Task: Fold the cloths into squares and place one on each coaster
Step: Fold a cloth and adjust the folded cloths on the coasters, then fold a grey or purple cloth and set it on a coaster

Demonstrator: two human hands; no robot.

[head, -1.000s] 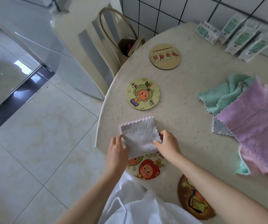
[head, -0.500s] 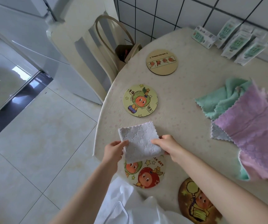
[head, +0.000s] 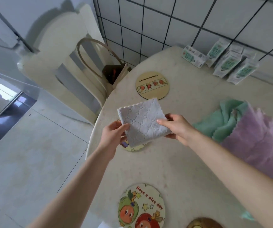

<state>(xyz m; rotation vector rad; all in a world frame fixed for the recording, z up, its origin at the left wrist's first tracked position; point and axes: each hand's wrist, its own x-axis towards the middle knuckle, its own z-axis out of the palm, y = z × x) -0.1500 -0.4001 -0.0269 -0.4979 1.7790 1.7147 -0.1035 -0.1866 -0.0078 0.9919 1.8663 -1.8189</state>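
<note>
worktop (head: 190, 104) | purple cloth (head: 256, 142) lapping green cloth (head: 223, 119), 3 o'clock | folded grey cloth (head: 142, 122) at centre, held over a coaster (head: 135, 148), hiding most of it | left hand (head: 112, 137) pinches its 8 o'clock edge, right hand (head: 177, 127) its 3 o'clock corner

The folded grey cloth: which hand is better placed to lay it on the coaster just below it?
Probably the left. The left hand pinches the folded grey cloth at the edge beside the visible rim of the coaster; the right hand holds the opposite edge, farther from that rim.
</note>
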